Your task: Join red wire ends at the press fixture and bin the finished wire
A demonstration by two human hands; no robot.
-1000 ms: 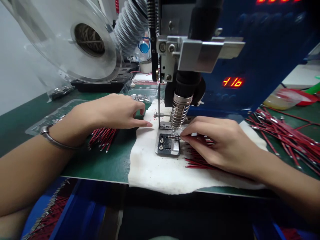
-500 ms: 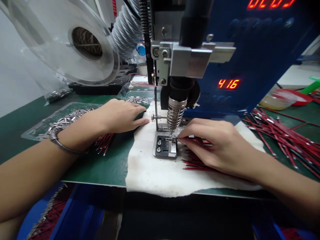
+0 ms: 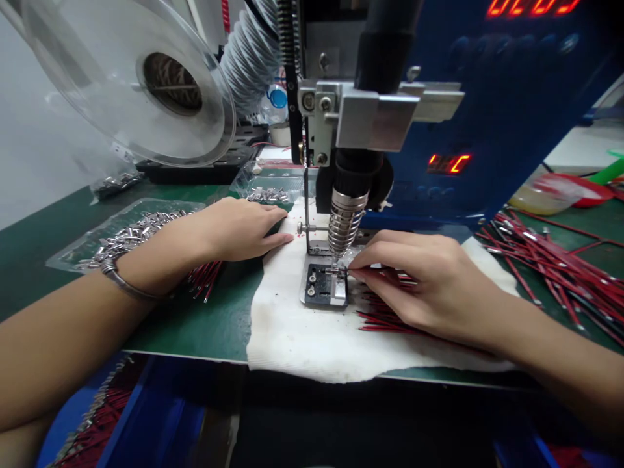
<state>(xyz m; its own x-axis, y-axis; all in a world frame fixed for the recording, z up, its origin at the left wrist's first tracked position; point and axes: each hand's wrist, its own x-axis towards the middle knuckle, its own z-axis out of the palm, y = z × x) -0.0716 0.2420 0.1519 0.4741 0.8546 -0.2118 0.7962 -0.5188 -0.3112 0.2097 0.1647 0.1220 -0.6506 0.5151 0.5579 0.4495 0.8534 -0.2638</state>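
My right hand (image 3: 414, 279) pinches a thin dark wire at the right side of the small black fixture (image 3: 319, 286), under the metal spring-wrapped tip (image 3: 347, 224) of the machine. Its far end reaches a small metal part on the fixture. My left hand (image 3: 244, 227) rests at the left edge of the white cloth (image 3: 302, 344), fingers apart, with nothing visible in it. Red wires with bare tips (image 3: 383, 318) lie on the cloth beneath my right hand. Another bundle of red wires (image 3: 205, 279) lies below my left wrist.
A clear tray of small metal parts (image 3: 131, 237) is at left, partly behind my left forearm. Many red wires (image 3: 565, 266) are piled at right. The blue machine body (image 3: 463, 130) stands behind my right hand, and a clear reel (image 3: 112, 78) hangs upper left.
The view has shifted slightly, moving the scene a little to the right. The lower red display changed from 416 to a reading ending in C. Both hands stay in nearly the same place.
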